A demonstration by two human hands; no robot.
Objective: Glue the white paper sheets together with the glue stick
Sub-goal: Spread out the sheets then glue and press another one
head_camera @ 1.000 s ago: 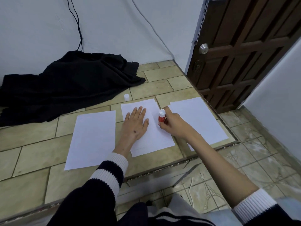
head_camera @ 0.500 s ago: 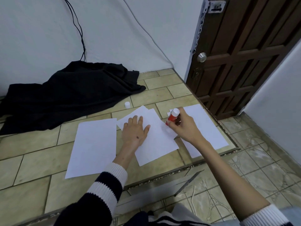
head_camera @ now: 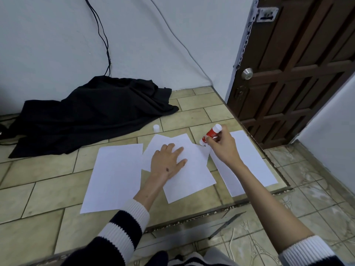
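**Glue being applied to a paper corner**

At frame centre, overlapping white sheets (head_camera: 184, 169) are pinned to the tiled floor (head_camera: 38, 198) by the flat, open left hand (head_camera: 167, 162). The glue stick (head_camera: 211, 133) is gripped by the right hand (head_camera: 221, 146), tip on the top sheet's upper-right corner. Pressing the sheets together likely follows. No containers are visible; a loose cap (head_camera: 156, 127) stands above.
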